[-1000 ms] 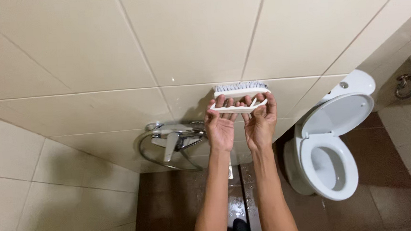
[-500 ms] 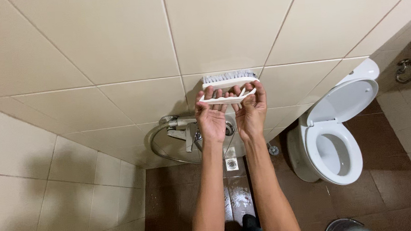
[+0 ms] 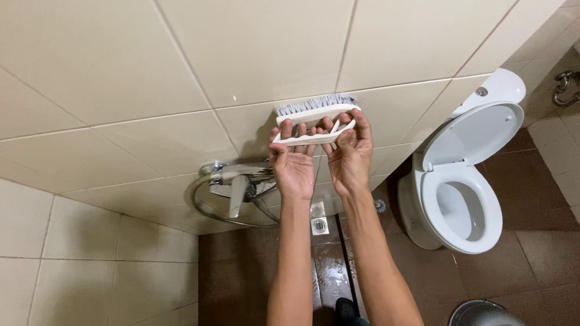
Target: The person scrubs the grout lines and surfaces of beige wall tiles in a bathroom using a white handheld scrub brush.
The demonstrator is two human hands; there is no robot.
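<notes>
Reaching up from the wet brown floor tiles (image 3: 331, 281) below, both hands grip one white plastic scrub brush with pale bristles (image 3: 314, 118): the left hand (image 3: 292, 161) and the right hand (image 3: 350, 154) curl their fingers through its looped handle, side by side and closed on it, bristles pressed to the glossy cream wall tile (image 3: 256, 44) beyond. Below the left hand hangs a chrome shower mixer with hose (image 3: 234, 190); right of the right hand stands an open white toilet (image 3: 462, 186). Wet plastic could slip from fingertip grips, and the wet floor invites a skid.
</notes>
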